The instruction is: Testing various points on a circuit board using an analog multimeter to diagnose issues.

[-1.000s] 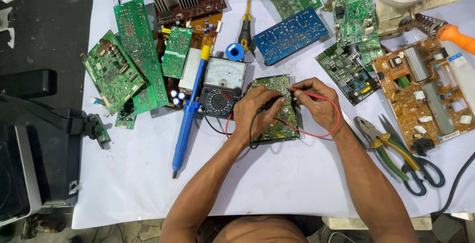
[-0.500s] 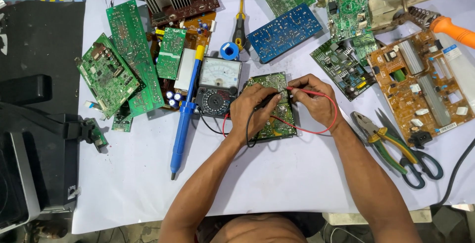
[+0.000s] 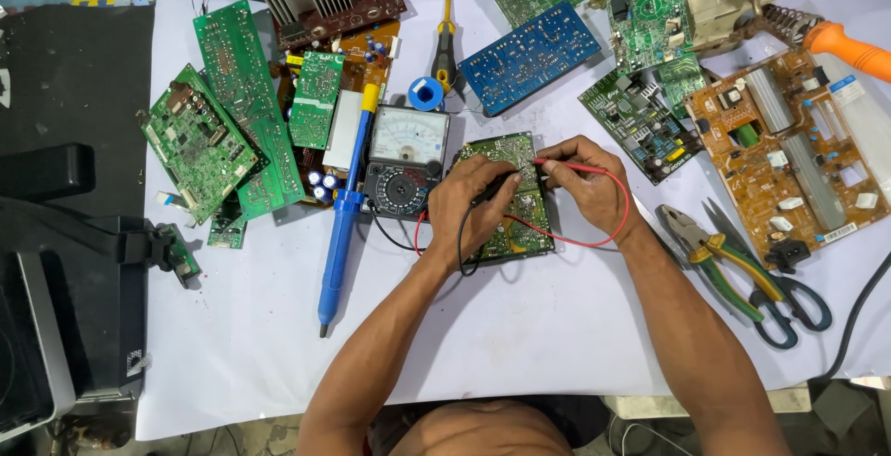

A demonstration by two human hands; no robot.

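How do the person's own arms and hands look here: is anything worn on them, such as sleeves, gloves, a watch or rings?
Both arms are bare from the bottom edge of the picture up to the hands, with no sleeves in view. The left hand and the right hand wear no gloves. No watch or bracelet shows on either wrist. I see no rings, though the fingers are too small in the picture to be sure.

Two bare forearms reach forward and converge. The left hand (image 3: 473, 207) curls in a closed pinching grip; the right hand (image 3: 587, 187), just beside it, pinches likewise, fingertips nearly meeting.
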